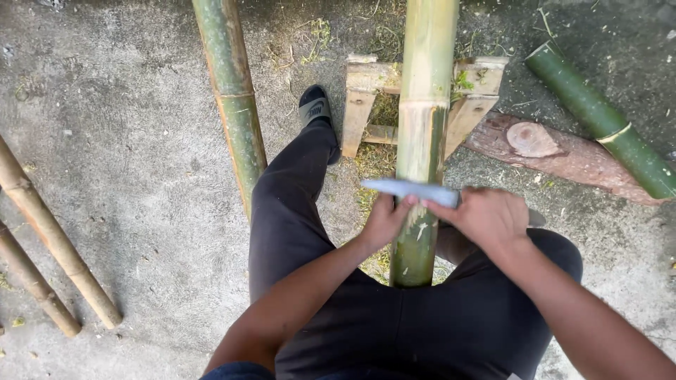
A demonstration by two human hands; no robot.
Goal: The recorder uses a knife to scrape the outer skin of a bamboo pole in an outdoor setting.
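A thick green-yellow bamboo pole (424, 105) runs from between my legs up over a low wooden stand (360, 98). A flat grey blade (405, 188) lies crosswise on the pole. My left hand (386, 219) pinches the blade's near part against the pole. My right hand (486, 214) grips the blade's right end, which is hidden in the fist. The pole's skin looks scraped pale above the blade.
A second green bamboo pole (232, 91) lies left of my leg, and two tan poles (49, 232) lie at far left. A short green bamboo piece (602, 119) and a log (556, 151) lie at right. Shavings litter the concrete around the stand.
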